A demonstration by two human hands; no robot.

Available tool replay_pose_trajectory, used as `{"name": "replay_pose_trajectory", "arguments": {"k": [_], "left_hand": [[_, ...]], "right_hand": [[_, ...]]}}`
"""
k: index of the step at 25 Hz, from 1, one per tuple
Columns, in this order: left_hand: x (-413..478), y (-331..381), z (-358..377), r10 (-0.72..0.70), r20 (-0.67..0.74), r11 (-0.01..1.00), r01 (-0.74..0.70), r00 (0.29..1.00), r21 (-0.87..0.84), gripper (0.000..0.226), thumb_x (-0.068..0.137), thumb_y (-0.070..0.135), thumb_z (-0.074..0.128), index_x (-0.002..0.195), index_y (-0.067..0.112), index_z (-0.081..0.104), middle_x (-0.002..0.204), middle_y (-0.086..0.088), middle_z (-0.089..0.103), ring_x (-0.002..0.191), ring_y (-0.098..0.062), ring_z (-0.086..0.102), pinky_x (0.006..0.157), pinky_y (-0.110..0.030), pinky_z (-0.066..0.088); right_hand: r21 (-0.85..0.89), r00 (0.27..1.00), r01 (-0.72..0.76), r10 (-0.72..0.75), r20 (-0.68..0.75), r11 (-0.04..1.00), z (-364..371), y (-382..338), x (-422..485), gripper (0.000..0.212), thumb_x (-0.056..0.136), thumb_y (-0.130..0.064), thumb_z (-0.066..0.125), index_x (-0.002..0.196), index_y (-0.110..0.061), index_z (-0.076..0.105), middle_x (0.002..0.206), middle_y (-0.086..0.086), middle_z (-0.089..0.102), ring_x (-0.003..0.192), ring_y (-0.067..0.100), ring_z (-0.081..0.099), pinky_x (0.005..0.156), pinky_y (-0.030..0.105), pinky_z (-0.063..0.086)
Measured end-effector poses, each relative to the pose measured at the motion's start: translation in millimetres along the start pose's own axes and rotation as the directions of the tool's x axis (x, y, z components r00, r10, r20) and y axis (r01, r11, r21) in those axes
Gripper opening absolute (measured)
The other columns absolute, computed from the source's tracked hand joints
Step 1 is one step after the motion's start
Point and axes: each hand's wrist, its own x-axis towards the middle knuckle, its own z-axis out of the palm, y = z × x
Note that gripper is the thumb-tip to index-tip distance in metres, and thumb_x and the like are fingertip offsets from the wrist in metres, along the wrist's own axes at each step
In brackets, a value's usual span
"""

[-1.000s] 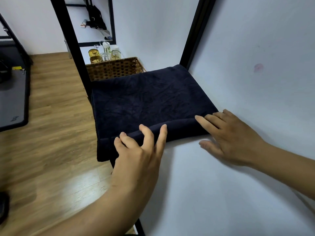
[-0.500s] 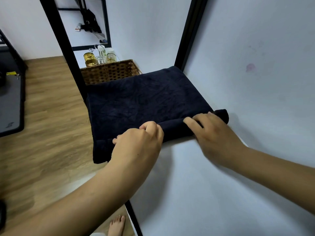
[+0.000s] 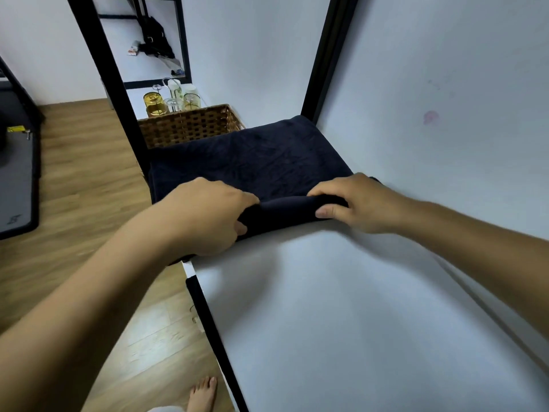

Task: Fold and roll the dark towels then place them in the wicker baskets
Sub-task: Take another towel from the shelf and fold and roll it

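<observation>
A dark navy towel [image 3: 252,162] lies folded flat on the white shelf surface [image 3: 341,307], its near edge turned up into a thick roll [image 3: 285,214]. My left hand [image 3: 208,215] grips the left end of that roll, fingers curled over it and thumb under. At the roll's right end my right hand [image 3: 359,203] holds it the same way, close to the white wall. A wicker basket [image 3: 187,126] stands just beyond the towel's far edge; its inside is hidden.
Black frame posts [image 3: 110,84] stand at the shelf's left and far corner. Glass jars [image 3: 154,104] sit behind the basket. Wooden floor [image 3: 74,203] lies left, with a grey mat [image 3: 15,185]. A bare foot [image 3: 203,394] shows below the shelf edge.
Both hands went from lying flat on the towel's near edge to curling round it. The edge has been turned over into a thicker roll, moved away from me.
</observation>
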Motion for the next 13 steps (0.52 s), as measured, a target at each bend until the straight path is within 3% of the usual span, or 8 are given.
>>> {"name": "replay_pose_trajectory", "arguments": {"k": [1, 3, 5, 7, 10, 13], "left_hand": [[0, 0, 2, -0.060, -0.010, 0.997, 0.060, 0.998, -0.044, 0.030, 0.103, 0.035, 0.046, 0.132, 0.028, 0.044, 0.118, 0.001, 0.063, 0.096, -0.026, 0.058, 0.076, -0.038, 0.047], [-8, 11, 20, -0.141, -0.234, 0.990, 0.131, 0.962, -0.058, 0.009, 0.102, 0.023, 0.044, 0.109, 0.019, 0.041, 0.095, 0.001, 0.054, 0.074, -0.022, 0.048, 0.058, -0.035, 0.036], [-16, 25, 48, -0.092, -0.426, 0.994, 0.107, 0.900, 0.011, 0.022, 0.088, 0.006, 0.046, 0.109, 0.009, 0.050, 0.092, -0.006, 0.051, 0.074, -0.025, 0.046, 0.054, -0.036, 0.034], [-17, 28, 70, -0.043, -0.540, 0.993, 0.097, 0.841, 0.072, 0.041, 0.086, 0.010, 0.043, 0.123, -0.002, 0.056, 0.101, -0.016, 0.055, 0.079, -0.033, 0.049, 0.061, -0.041, 0.038], [-10, 18, 78, -0.022, -0.539, 0.980, 0.125, 0.842, 0.155, 0.054, 0.097, 0.043, 0.038, 0.125, -0.001, 0.055, 0.094, -0.011, 0.054, 0.071, -0.029, 0.042, 0.061, -0.039, 0.029], [2, 6, 65, 0.000, -0.457, 0.988, 0.072, 0.889, 0.140, 0.048, 0.098, 0.056, 0.028, 0.105, 0.013, 0.049, 0.083, -0.001, 0.041, 0.067, -0.021, 0.035, 0.058, -0.036, 0.029]], "right_hand": [[0.051, 0.996, -0.048, 0.044, 0.082, 0.998, -10, 0, 6, 0.020, 0.096, -0.035, 0.061, 0.116, -0.035, 0.065, 0.103, -0.023, 0.066, 0.096, 0.001, 0.057, 0.085, 0.026, 0.042], [0.152, 0.966, -0.120, 0.080, 0.247, 0.981, -27, 1, 19, 0.017, 0.096, -0.033, 0.063, 0.112, -0.033, 0.069, 0.100, -0.020, 0.070, 0.094, -0.002, 0.063, 0.083, 0.020, 0.047], [0.211, 0.923, -0.188, 0.100, 0.370, 0.959, -37, 0, 34, 0.015, 0.095, -0.028, 0.065, 0.109, -0.028, 0.072, 0.096, -0.016, 0.074, 0.089, -0.001, 0.067, 0.080, 0.017, 0.050], [0.247, 0.877, -0.278, 0.140, 0.460, 0.928, -44, 1, 49, 0.013, 0.094, -0.025, 0.067, 0.105, -0.024, 0.074, 0.090, -0.014, 0.075, 0.083, 0.001, 0.069, 0.074, 0.016, 0.051], [0.246, 0.807, -0.407, 0.220, 0.548, 0.880, -47, 4, 65, 0.008, 0.089, -0.022, 0.072, 0.097, -0.020, 0.074, 0.080, -0.014, 0.073, 0.079, 0.004, 0.067, 0.074, 0.019, 0.049], [0.287, 0.823, -0.435, 0.248, 0.511, 0.854, -43, 5, 69, 0.013, 0.084, -0.021, 0.076, 0.096, -0.018, 0.072, 0.078, -0.011, 0.069, 0.083, 0.010, 0.061, 0.078, 0.022, 0.046]]}}
